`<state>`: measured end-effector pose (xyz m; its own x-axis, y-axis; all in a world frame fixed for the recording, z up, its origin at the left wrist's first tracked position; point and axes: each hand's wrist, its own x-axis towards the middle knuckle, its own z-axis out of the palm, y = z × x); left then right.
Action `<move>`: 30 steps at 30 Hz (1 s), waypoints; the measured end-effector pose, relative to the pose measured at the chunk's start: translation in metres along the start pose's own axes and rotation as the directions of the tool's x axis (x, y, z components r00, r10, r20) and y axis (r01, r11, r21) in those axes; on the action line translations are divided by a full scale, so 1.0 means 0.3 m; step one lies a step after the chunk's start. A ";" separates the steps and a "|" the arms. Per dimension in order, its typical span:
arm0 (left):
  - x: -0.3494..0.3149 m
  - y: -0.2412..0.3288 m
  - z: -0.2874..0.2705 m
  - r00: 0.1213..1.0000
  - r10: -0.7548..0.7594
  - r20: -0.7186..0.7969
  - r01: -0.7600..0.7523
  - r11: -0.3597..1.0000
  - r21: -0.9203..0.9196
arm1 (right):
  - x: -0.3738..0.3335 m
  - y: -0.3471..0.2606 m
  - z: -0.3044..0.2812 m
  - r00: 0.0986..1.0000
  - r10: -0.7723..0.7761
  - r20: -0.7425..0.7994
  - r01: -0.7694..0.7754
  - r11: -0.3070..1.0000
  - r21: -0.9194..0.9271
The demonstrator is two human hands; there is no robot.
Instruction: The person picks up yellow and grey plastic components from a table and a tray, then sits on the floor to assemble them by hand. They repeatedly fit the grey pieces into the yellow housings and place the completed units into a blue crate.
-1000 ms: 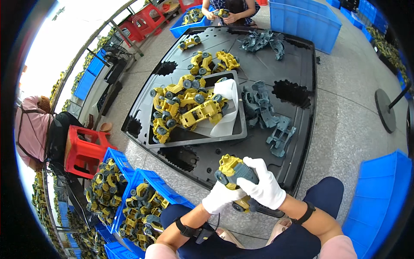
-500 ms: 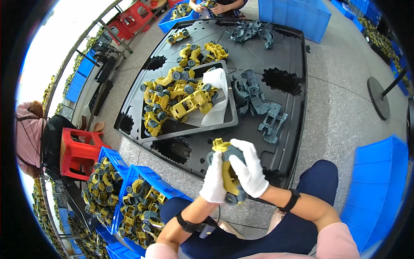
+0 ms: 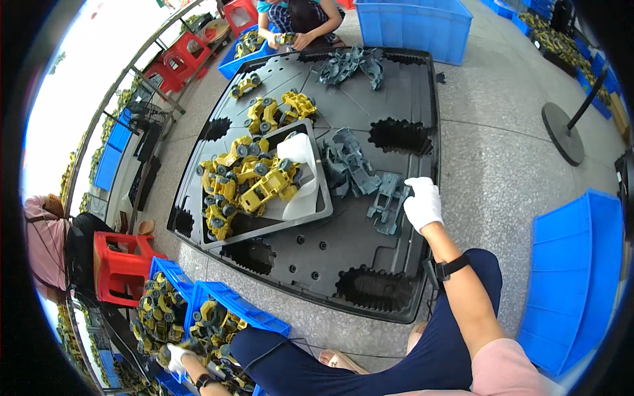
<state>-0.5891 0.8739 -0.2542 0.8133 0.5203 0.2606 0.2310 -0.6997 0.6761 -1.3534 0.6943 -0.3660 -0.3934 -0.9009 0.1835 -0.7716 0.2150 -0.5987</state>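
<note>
My right hand [image 3: 423,204], in a white glove, is over the table's right side, its fingers stretched out and apart. It is right beside a dark grey plastic toy-vehicle chassis [image 3: 388,203]; I cannot tell whether they touch. More grey toy-vehicle parts [image 3: 349,164] lie just beyond. My left hand [image 3: 177,358], also gloved, is low at the left over blue bins [image 3: 247,305] filled with yellow and grey toy trucks [image 3: 158,307]. Its closed fingers seem to be around a toy truck [image 3: 164,356], somewhat blurred and partly hidden among the others.
A grey tray [image 3: 277,232] heaped with yellow toy trucks [image 3: 264,188] stands on the black table [image 3: 343,257]. More grey parts [image 3: 350,66] lie at its far end, where a co-worker [image 3: 300,26] handles a toy. Blue crates [image 3: 561,277] and a red stool [image 3: 122,264] stand around.
My hands have parted. The left has swung down left to the bins with the toy truck both hands held; the right has moved forward and right beside the grey chassis. The view has shifted.
</note>
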 end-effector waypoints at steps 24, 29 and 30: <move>-1.494 0.354 -0.120 -0.645 0.761 0.064 -0.495 -0.353 -0.794 | -0.022 -0.130 0.240 0.974 0.210 0.080 -0.223 0.949 0.222; -1.615 0.387 -0.045 -0.628 0.668 0.400 -0.699 -0.258 -0.667 | -0.011 -0.195 0.133 0.981 0.190 0.040 -0.192 0.922 0.336; -1.627 0.383 -0.035 -0.616 0.700 0.361 -0.705 -0.286 -0.648 | -0.013 -0.210 0.104 0.983 0.175 0.056 -0.183 0.921 0.344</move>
<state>-0.9650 0.5447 -0.2965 -0.1466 -0.9871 0.0644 -0.9861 0.1510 0.0694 -1.2875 0.6725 -0.3533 -0.4933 -0.8693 0.0318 -0.4663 0.2334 -0.8533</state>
